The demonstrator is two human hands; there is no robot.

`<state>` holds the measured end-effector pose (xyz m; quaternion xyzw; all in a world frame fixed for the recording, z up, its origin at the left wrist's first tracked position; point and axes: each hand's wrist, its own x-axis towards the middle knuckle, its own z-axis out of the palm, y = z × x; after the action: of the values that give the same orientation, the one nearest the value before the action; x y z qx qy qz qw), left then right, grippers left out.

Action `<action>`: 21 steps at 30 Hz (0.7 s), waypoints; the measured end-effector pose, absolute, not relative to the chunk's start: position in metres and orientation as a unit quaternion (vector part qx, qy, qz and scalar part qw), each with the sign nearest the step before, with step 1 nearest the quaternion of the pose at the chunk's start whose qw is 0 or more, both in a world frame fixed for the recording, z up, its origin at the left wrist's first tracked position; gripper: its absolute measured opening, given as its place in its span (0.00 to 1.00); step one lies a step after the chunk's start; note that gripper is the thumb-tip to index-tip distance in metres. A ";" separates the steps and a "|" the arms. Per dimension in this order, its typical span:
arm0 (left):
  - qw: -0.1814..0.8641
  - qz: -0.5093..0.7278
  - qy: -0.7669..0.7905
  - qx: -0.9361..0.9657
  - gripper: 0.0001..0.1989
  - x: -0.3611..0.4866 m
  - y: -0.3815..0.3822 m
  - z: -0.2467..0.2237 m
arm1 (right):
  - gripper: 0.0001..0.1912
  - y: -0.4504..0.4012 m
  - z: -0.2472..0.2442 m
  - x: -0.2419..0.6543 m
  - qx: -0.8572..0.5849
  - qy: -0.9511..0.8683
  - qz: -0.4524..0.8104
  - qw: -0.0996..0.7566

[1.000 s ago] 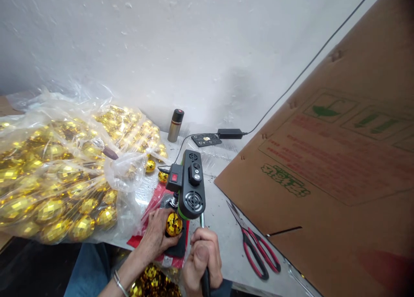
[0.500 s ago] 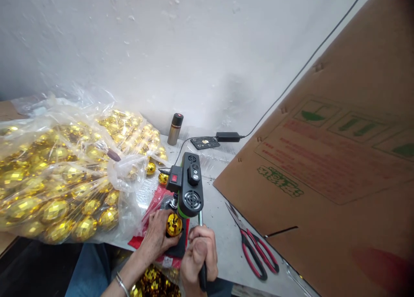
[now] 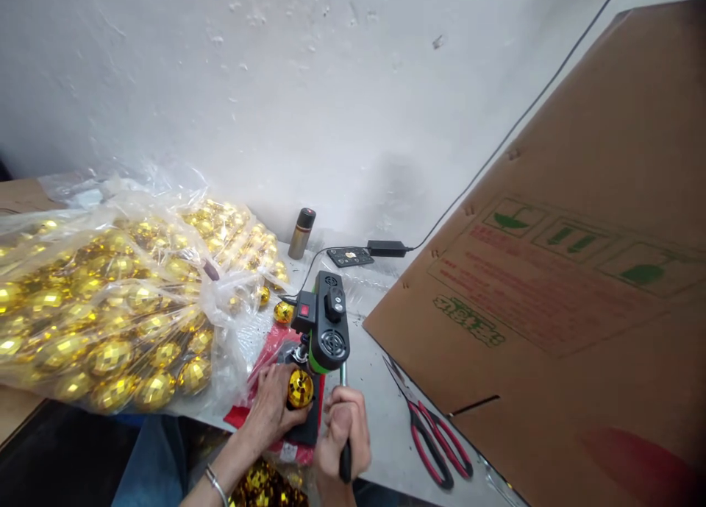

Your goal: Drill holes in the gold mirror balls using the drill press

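My left hand (image 3: pixel 274 402), with a metal bangle at the wrist, is closed around a gold mirrored ball (image 3: pixel 301 388). The ball sits below the front of a small black and green bench machine (image 3: pixel 331 323), which looks like a mini drill press with a red switch at its side. My right hand (image 3: pixel 345 427) is wrapped round the machine's lever (image 3: pixel 345 459), a metal rod with a black grip. The tool end under the machine's head is hidden from view. A second gold ball (image 3: pixel 283 313) lies behind the machine's left side.
Clear plastic bags of gold balls (image 3: pixel 110 356) cover the left side. A metal flask (image 3: pixel 301 235), a dark phone-like slab (image 3: pixel 349 256) and a black power adapter (image 3: pixel 386 249) lie by the wall. Red-handled scissors (image 3: pixel 435 441) rest beside a large cardboard box (image 3: pixel 529 286). More gold balls show below the table's edge.
The camera view has shifted slightly, so the bench things sit a little lower in the picture. Both hands keep their holds on the ball and the lever.
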<state>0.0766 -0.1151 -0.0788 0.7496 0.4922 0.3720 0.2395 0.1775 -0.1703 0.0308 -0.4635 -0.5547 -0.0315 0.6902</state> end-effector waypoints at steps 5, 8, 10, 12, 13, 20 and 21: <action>0.238 0.358 0.471 0.770 0.30 0.068 -0.127 -0.084 | 0.17 -0.177 0.085 0.185 -0.497 -0.577 0.027 0.648; 0.238 0.344 0.433 0.798 0.40 0.050 -0.146 -0.093 | 0.16 -0.179 0.089 0.188 -0.493 -0.596 0.028 0.633; 0.239 0.344 0.412 0.809 0.50 0.040 -0.151 -0.095 | 0.15 -0.179 0.079 0.189 -0.491 -0.597 0.025 0.634; 0.226 0.365 0.428 0.795 0.44 0.035 -0.140 -0.088 | 0.15 -0.179 0.067 0.189 -0.486 -0.590 0.019 0.644; 0.210 0.377 0.453 0.780 0.35 0.035 -0.127 -0.080 | 0.15 -0.178 0.063 0.188 -0.483 -0.587 0.016 0.650; 0.098 0.299 0.519 0.795 0.19 0.062 -0.005 -0.018 | 0.17 -0.177 0.053 0.183 -0.479 -0.575 0.012 0.663; 0.102 0.291 0.499 0.810 0.18 0.065 0.005 -0.015 | 0.17 -0.178 0.053 0.182 -0.491 -0.562 0.019 0.666</action>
<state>0.0653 0.0054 -0.0153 0.8100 0.4989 0.2909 0.1018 0.1817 -0.1777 0.0527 -0.4908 -0.5617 0.0192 0.6658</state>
